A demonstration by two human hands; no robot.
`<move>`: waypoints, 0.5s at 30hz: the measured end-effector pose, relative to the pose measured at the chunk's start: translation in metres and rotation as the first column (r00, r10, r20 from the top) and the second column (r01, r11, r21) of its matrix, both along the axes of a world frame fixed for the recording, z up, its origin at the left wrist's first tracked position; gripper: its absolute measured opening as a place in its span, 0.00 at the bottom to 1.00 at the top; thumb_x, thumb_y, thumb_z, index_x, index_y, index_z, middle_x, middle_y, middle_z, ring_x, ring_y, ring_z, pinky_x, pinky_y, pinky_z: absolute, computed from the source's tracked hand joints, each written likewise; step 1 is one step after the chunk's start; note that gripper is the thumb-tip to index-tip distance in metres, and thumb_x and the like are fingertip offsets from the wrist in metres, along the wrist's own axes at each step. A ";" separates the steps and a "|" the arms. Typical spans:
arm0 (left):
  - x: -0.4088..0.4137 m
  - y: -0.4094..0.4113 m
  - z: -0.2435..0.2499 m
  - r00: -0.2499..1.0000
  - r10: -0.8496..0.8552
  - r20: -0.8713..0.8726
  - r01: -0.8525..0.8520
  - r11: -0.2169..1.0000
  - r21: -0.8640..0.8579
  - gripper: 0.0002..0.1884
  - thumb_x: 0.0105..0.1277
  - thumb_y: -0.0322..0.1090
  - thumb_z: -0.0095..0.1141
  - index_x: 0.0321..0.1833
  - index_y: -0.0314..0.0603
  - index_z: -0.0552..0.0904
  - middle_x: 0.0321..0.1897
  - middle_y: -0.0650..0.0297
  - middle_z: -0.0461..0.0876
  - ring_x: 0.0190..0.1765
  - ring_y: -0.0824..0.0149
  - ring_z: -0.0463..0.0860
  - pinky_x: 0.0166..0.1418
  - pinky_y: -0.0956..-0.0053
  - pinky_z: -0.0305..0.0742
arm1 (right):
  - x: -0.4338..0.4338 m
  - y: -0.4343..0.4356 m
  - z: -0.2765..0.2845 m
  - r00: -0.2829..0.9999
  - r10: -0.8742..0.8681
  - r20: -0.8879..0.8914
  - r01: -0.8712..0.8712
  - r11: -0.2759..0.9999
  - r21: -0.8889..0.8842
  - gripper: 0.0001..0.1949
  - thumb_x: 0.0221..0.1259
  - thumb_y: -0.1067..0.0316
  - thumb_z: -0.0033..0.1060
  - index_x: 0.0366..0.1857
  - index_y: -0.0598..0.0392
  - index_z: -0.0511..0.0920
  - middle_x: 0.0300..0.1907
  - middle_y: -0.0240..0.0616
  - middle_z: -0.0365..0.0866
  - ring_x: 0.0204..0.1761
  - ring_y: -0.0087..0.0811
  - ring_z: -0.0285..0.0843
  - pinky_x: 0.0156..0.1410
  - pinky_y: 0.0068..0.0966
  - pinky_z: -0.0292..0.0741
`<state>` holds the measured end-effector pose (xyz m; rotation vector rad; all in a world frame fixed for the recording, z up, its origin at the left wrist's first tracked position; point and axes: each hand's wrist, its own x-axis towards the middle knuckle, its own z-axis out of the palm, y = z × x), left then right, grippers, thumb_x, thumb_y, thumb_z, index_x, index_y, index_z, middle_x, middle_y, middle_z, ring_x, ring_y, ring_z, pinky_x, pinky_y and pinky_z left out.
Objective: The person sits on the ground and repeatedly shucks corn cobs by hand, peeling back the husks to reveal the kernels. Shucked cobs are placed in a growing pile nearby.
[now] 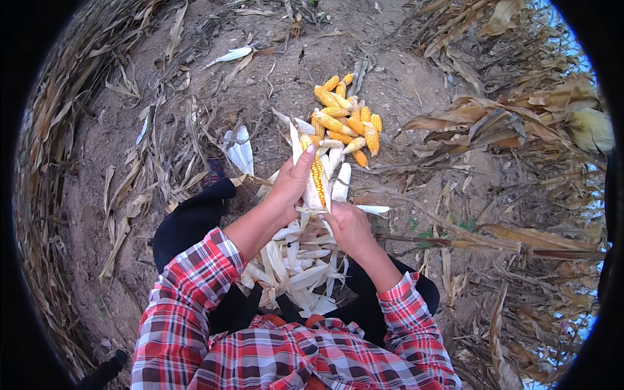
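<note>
My left hand point(291, 184) is closed around a partly husked corn ear point(317, 176), its thumb lying along the upper part. Yellow kernels show between pale husk leaves on both sides of the ear. At the ear's lower end, my right hand point(347, 225) grips the husk, its fingertips partly hidden. Just beyond both hands, a pile of husked yellow corn cobs point(336, 125) lies on the soil. White husk pieces point(342, 183) rest between that pile and my right hand. Below my hands, between my legs, is a heap of stripped pale husks point(302, 273).
Dry corn stalks and leaves point(502, 122) cover the right side, one long stalk point(546, 253) reaching toward my right knee. More dry stalks point(53, 161) line the left rim. Loose white husks point(240, 150) are scattered on the brown soil point(195, 112).
</note>
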<state>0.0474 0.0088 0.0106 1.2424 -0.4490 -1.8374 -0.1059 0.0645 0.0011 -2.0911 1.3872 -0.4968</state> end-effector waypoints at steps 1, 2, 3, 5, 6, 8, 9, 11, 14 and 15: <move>0.000 0.000 0.001 1.000 -0.024 -0.010 0.024 1.000 0.000 0.27 0.67 0.62 0.50 0.48 0.42 0.75 0.35 0.64 0.81 0.33 0.71 0.82 0.34 0.73 0.79 | 0.000 0.001 0.001 1.000 0.026 -0.014 -0.027 1.000 -0.016 0.07 0.61 0.67 0.57 0.37 0.58 0.79 0.29 0.49 0.79 0.35 0.52 0.78 0.39 0.42 0.73; 0.001 0.000 0.001 0.999 -0.049 -0.021 0.049 0.999 -0.001 0.27 0.67 0.62 0.50 0.47 0.42 0.75 0.34 0.64 0.81 0.33 0.71 0.82 0.33 0.73 0.79 | -0.001 0.003 0.002 0.998 0.052 -0.028 -0.053 0.998 -0.032 0.07 0.61 0.67 0.57 0.36 0.58 0.79 0.28 0.49 0.79 0.34 0.51 0.78 0.39 0.42 0.73; 0.003 0.000 0.001 0.997 -0.071 -0.029 0.071 0.997 -0.001 0.26 0.67 0.62 0.50 0.47 0.42 0.75 0.34 0.65 0.81 0.32 0.72 0.82 0.32 0.73 0.78 | -0.001 0.003 0.003 0.996 0.080 -0.040 -0.082 0.996 -0.046 0.06 0.61 0.67 0.57 0.35 0.57 0.79 0.28 0.48 0.79 0.34 0.51 0.77 0.39 0.43 0.73; 0.007 -0.001 0.001 0.986 -0.167 0.003 0.167 0.985 -0.037 0.26 0.67 0.61 0.50 0.47 0.42 0.76 0.33 0.65 0.81 0.33 0.72 0.81 0.33 0.74 0.79 | -0.001 0.007 0.004 0.986 0.132 -0.099 -0.138 0.989 -0.055 0.05 0.58 0.68 0.58 0.33 0.56 0.79 0.26 0.46 0.78 0.33 0.48 0.78 0.39 0.41 0.74; 0.007 -0.001 0.001 0.979 -0.205 0.009 0.206 0.977 -0.061 0.26 0.67 0.61 0.50 0.48 0.42 0.76 0.33 0.65 0.81 0.33 0.72 0.81 0.34 0.75 0.79 | -0.001 0.009 0.006 0.979 0.157 -0.129 -0.165 0.985 -0.057 0.04 0.57 0.69 0.58 0.32 0.56 0.78 0.26 0.45 0.78 0.33 0.47 0.78 0.38 0.40 0.74; 0.008 -0.001 -0.004 0.964 -0.265 0.021 0.266 0.961 -0.077 0.26 0.69 0.59 0.49 0.49 0.40 0.75 0.34 0.64 0.81 0.33 0.72 0.82 0.36 0.76 0.80 | 0.002 0.012 0.016 0.948 0.258 -0.188 -0.274 0.960 -0.063 0.03 0.54 0.71 0.56 0.31 0.55 0.78 0.26 0.42 0.78 0.32 0.44 0.79 0.37 0.38 0.75; 0.009 -0.003 -0.005 0.953 -0.299 -0.041 0.294 0.952 -0.089 0.26 0.69 0.58 0.50 0.52 0.39 0.75 0.36 0.64 0.81 0.35 0.72 0.81 0.38 0.76 0.79 | 0.003 0.013 0.018 0.927 0.304 -0.220 -0.324 0.944 -0.063 0.03 0.52 0.72 0.56 0.30 0.55 0.77 0.25 0.41 0.78 0.32 0.43 0.79 0.37 0.37 0.75; 0.009 -0.009 -0.004 0.914 -0.370 -0.164 0.354 0.928 -0.117 0.27 0.69 0.56 0.51 0.57 0.39 0.73 0.41 0.63 0.81 0.39 0.72 0.81 0.41 0.76 0.78 | 0.012 0.035 0.002 0.842 0.494 -0.217 -0.515 0.855 -0.054 0.03 0.52 0.72 0.51 0.27 0.55 0.77 0.21 0.40 0.77 0.32 0.42 0.81 0.34 0.35 0.76; 0.009 -0.009 0.001 0.904 -0.394 -0.169 0.374 0.917 -0.136 0.29 0.68 0.55 0.53 0.59 0.37 0.71 0.42 0.64 0.79 0.41 0.73 0.81 0.42 0.75 0.79 | 0.018 0.063 -0.019 0.747 0.637 -0.191 -0.591 0.768 0.246 0.14 0.50 0.71 0.59 0.43 0.55 0.76 0.35 0.42 0.79 0.41 0.44 0.81 0.41 0.37 0.76; 0.008 -0.010 0.002 0.901 -0.400 -0.170 0.377 0.914 -0.152 0.29 0.68 0.55 0.54 0.59 0.37 0.70 0.42 0.64 0.79 0.41 0.73 0.80 0.43 0.75 0.79 | 0.014 0.065 -0.023 0.747 0.647 -0.152 -0.591 0.751 0.293 0.18 0.49 0.71 0.60 0.48 0.55 0.74 0.41 0.43 0.78 0.44 0.45 0.80 0.43 0.38 0.76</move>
